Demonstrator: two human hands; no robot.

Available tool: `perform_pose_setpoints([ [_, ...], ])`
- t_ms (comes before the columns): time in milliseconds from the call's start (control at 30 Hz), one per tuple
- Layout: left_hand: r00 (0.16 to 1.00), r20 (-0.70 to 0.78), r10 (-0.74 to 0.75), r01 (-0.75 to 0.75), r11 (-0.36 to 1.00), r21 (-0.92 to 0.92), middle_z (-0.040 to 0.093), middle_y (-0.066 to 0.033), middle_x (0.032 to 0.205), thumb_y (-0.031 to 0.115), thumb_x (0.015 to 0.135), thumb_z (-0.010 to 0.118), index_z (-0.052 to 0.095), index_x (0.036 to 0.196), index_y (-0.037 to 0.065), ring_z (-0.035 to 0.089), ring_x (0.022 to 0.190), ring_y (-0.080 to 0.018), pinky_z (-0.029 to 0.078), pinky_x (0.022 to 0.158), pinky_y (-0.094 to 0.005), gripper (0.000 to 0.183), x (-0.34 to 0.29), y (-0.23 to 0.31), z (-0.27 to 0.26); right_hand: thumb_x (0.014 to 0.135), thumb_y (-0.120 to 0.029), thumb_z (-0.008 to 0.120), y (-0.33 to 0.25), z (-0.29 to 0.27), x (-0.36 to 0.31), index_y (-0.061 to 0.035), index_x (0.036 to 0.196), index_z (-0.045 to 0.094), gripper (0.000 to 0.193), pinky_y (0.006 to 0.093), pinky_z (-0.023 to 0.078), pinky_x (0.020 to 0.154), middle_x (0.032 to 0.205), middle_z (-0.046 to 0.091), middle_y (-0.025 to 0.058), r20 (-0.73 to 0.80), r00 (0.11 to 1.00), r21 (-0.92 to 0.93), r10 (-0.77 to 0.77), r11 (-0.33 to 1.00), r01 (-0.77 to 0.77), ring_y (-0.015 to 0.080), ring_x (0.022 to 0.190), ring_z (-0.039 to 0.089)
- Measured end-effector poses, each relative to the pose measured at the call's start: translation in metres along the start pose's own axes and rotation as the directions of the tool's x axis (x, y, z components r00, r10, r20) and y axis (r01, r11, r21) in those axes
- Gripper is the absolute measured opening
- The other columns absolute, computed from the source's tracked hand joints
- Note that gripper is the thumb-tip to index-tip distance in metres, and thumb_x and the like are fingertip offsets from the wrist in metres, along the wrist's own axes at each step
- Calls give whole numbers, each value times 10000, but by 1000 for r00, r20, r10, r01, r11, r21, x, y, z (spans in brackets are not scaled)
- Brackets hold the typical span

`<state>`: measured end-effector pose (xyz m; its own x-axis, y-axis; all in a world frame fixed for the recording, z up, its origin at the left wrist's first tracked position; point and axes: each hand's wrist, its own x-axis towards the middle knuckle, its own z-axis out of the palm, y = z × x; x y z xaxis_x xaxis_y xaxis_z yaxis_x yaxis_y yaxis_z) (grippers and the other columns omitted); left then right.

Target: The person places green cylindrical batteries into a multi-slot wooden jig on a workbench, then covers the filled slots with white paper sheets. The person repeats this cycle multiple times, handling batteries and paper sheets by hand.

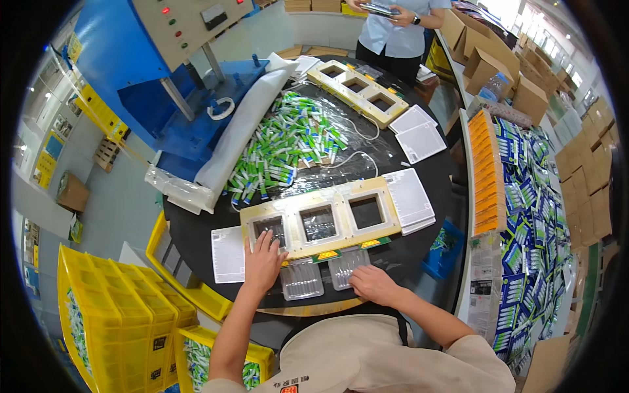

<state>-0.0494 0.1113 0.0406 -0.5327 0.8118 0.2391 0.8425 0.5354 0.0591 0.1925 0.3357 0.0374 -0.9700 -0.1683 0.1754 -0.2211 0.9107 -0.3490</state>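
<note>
A cream-coloured sealing frame (321, 219) with three square openings lies across the near part of the round black table. My left hand (263, 263) rests at its left opening, fingers stretched out and apart. In front of the frame lie two clear plastic blister trays, the left one (303, 280) and the right one (342, 267), with moulded grooves. The fingers of my right hand (373, 284) are curled at the right tray's edge and pinch it. White printed cards are stacked left (227, 255) and right (409, 200) of the frame.
A heap of green-and-white tubes (278, 147) lies beyond. A second frame (357, 92) sits at the far side, near a standing person (396, 36). The blue press (131, 65) rises far left. Yellow crates (124, 314) stand left; blue packs (531, 236) lie right.
</note>
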Motion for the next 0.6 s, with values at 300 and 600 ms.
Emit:
perform_pose_setpoints([
  [300, 934, -356, 31, -203, 866, -457, 622, -147, 1281, 261, 829, 815, 600, 1225, 33, 614, 1189, -290, 443, 1086, -497, 505, -29, 144, 8, 796, 42, 693, 55, -89, 10, -40, 1060, 729, 279, 390, 541, 777, 963, 657, 109, -405, 875, 314, 265, 939, -139, 315, 901, 641],
  [600, 968, -245, -55, -75, 868, -490, 679, -128, 1187, 101, 827, 779, 630, 1187, 56, 644, 1106, -319, 469, 1044, -491, 392, -26, 112, 1, 802, -49, 699, 126, -39, 30, -35, 1057, 686, 255, 410, 505, 860, 1036, 631, 97, -131, 978, 166, 165, 976, -142, 307, 1007, 604],
])
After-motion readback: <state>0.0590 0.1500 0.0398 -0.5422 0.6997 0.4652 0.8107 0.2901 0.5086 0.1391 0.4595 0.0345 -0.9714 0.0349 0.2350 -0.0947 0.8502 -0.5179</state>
